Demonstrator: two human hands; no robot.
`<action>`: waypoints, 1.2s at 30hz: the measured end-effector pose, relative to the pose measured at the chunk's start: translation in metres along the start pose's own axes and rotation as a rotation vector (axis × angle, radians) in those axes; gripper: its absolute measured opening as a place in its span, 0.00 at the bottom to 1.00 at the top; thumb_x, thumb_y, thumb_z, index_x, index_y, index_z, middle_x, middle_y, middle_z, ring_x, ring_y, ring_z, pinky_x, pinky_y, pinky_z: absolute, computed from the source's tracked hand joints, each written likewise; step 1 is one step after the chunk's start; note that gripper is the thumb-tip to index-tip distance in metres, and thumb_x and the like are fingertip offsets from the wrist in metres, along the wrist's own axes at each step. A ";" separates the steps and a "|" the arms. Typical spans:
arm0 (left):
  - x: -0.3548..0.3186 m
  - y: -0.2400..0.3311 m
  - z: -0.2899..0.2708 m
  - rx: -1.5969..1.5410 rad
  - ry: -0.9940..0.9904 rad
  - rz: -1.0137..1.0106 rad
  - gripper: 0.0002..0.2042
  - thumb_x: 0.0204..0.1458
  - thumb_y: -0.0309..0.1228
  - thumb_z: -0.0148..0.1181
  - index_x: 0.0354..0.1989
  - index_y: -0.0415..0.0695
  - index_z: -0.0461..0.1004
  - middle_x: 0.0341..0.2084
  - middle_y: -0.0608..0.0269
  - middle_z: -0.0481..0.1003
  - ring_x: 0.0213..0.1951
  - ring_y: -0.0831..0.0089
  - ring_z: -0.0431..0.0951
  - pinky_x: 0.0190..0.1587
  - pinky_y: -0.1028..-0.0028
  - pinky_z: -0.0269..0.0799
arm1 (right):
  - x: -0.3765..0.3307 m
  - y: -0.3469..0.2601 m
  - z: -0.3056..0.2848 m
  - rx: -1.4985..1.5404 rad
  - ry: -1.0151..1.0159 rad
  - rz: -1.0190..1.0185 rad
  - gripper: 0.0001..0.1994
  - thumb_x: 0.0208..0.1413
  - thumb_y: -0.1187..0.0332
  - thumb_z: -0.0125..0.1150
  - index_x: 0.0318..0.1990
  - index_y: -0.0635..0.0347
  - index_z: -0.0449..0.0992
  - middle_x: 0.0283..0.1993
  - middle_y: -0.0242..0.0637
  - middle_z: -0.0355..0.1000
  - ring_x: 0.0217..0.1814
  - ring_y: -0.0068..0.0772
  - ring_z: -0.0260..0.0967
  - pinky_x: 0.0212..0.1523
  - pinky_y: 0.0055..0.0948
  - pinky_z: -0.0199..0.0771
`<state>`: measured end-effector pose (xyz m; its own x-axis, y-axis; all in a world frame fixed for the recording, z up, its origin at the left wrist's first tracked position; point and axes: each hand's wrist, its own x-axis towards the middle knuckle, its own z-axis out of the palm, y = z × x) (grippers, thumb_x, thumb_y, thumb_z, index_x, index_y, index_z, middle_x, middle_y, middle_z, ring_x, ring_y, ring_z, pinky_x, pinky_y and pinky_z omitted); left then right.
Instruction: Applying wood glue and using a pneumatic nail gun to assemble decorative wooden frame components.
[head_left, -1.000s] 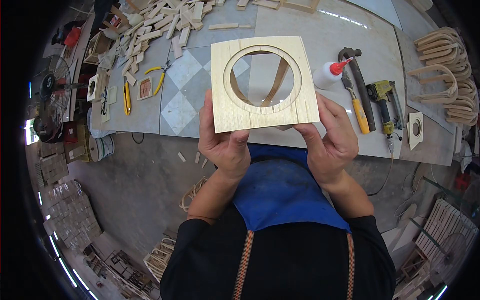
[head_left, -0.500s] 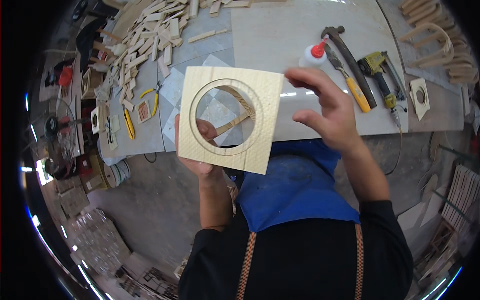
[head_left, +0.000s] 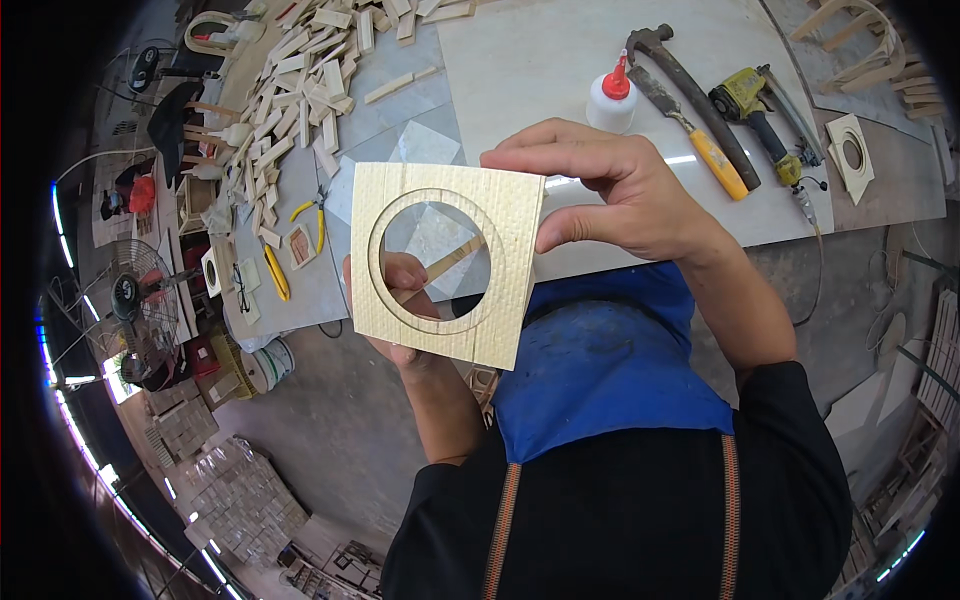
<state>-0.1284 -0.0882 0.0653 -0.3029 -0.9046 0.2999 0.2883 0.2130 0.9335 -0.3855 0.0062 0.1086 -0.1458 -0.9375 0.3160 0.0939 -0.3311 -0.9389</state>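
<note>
I hold a pale square wooden panel (head_left: pixel 510 260) with a large round hole cut through its middle, lifted up in front of my chest. My right hand (head_left: pixel 610 195) pinches its upper right edge with thumb and fingers. My left hand (head_left: pixel 400 300) grips it from behind at the lower left, and its fingers show through the hole. A thin wooden stick (head_left: pixel 455 258) also shows through the hole, seemingly in the left hand's fingers.
On the tiled workbench (head_left: pixel 520 70) lie a white glue bottle with a red cap (head_left: pixel 610 95), a hammer (head_left: pixel 690 85), a yellow-handled chisel (head_left: pixel 700 140), a yellow power tool (head_left: pixel 755 110) and a pile of wood offcuts (head_left: pixel 300 80). A fan (head_left: pixel 140 310) stands at left.
The panel has risen off the bench edge toward the camera and swung left. My left hand has moved behind it, and my right hand has shifted to its upper right edge.
</note>
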 end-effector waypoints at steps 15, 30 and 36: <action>0.010 -0.012 -0.016 -0.050 -0.178 0.060 0.57 0.25 0.74 0.72 0.55 0.34 0.68 0.24 0.71 0.66 0.27 0.77 0.69 0.31 0.76 0.67 | 0.008 0.000 -0.006 0.013 -0.034 0.005 0.27 0.34 0.72 0.81 0.49 0.57 0.84 0.49 0.37 0.79 0.48 0.30 0.75 0.54 0.28 0.76; 0.001 0.000 -0.017 -0.098 -0.140 0.041 0.59 0.21 0.71 0.77 0.56 0.32 0.72 0.22 0.67 0.72 0.25 0.74 0.69 0.31 0.72 0.68 | 0.003 -0.004 0.005 -0.074 -0.042 -0.016 0.29 0.30 0.74 0.81 0.49 0.56 0.84 0.48 0.37 0.79 0.48 0.31 0.75 0.53 0.28 0.75; -0.010 0.006 -0.023 -0.180 -0.179 -0.021 0.57 0.18 0.68 0.78 0.55 0.34 0.74 0.24 0.67 0.75 0.27 0.75 0.73 0.32 0.72 0.71 | -0.015 -0.010 0.017 -0.070 -0.026 -0.013 0.27 0.33 0.72 0.81 0.48 0.57 0.84 0.49 0.38 0.78 0.48 0.32 0.75 0.51 0.27 0.76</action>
<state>-0.1030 -0.0862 0.0637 -0.4616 -0.8250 0.3259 0.4324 0.1115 0.8948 -0.3677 0.0220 0.1155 -0.1204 -0.9361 0.3305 0.0225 -0.3354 -0.9418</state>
